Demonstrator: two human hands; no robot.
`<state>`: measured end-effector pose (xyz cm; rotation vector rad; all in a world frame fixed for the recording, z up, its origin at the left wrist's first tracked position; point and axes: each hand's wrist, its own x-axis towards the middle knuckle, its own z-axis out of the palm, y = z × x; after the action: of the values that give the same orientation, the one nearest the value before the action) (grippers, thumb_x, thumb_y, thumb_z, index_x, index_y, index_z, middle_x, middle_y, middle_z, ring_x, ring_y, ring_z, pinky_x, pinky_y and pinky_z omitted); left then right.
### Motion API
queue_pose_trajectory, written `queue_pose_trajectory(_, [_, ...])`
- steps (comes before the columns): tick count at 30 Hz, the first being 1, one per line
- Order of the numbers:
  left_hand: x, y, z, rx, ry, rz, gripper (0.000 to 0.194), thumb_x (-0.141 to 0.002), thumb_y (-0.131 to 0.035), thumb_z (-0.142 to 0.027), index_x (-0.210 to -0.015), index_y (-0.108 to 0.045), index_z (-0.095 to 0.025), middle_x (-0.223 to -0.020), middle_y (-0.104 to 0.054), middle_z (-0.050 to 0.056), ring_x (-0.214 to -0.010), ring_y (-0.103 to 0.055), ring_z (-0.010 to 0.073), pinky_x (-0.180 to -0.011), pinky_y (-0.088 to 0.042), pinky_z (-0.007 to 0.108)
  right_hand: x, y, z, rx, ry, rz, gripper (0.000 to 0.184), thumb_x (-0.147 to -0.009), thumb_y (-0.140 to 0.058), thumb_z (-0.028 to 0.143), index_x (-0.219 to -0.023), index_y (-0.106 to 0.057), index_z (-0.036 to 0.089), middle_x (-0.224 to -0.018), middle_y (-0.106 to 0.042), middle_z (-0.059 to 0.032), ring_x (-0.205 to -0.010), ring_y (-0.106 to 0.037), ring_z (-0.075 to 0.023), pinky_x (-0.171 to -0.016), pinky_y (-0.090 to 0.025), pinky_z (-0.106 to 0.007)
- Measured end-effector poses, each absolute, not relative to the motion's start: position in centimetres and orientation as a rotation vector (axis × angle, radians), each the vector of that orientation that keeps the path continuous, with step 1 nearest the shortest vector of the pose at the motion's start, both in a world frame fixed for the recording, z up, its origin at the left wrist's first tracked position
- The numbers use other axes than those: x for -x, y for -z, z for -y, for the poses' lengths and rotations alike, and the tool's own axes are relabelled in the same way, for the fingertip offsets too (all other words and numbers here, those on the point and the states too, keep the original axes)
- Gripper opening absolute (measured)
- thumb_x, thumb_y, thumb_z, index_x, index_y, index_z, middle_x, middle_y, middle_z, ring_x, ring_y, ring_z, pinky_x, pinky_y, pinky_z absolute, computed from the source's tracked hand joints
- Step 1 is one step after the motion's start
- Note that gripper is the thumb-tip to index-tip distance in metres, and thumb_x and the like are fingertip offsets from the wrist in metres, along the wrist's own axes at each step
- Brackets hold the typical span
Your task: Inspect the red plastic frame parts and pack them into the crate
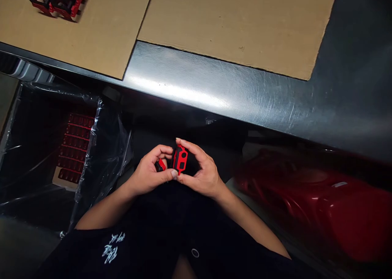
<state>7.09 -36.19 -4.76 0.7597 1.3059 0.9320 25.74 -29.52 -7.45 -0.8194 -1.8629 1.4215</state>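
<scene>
While gripping part (183, 160) in right hand (207, 172) | curls left hand (146, 173) around piece (162, 164), also touching part | holds both beside desk (211, 93)

Lighting was uneven. Strong glare lay on the bare metal surface (196, 81) mid-frame, fading to dark at far right. Cardboard (239, 21) at the top was evenly lit. Deep shadow filled the gap beneath; the black shirt (147, 238) lost most detail. Thin highlights streaked the plastic liner (112, 148), left. Red bundle (352, 213), lower right, looked soft; left hand (148, 170) and right hand (205, 172) were fairly sharp.
</scene>
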Motion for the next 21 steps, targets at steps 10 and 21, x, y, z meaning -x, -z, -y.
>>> queue_pose_trajectory(10, [-6.82, 5.23, 36.32, -0.833, -0.901, -1.307, 0.047, -0.078, -0.082, -0.032, -0.117, -0.058, -0.019, -0.083, -0.063, -0.001, -0.058, -0.052, 0.0062, -0.057, -0.047, 0.02, -25.56, 7.17, 29.52, 0.787, -1.26, 1.959, 0.073, -0.081, -0.076, 0.023, -0.148, -0.047, 0.03, -0.144, -0.059, -0.0117, -0.13, -0.06, -0.0305, -0.107, -0.053, -0.053])
queue_pose_trajectory(21, [-7.15, 5.35, 36.61, -0.831, -0.944, -1.422, 0.051, -0.076, -0.082, -0.03, -0.122, -0.063, -0.019, -0.096, -0.071, 0.004, -0.06, -0.054, 0.0064, -0.064, -0.049, 0.021, -26.32, 6.67, 29.35, 0.746, -1.414, 1.87, 0.077, -0.08, -0.075, 0.026, -0.15, -0.043, 0.028, -0.148, -0.053, -0.013, -0.134, -0.055, -0.0328, -0.108, -0.052, -0.054])
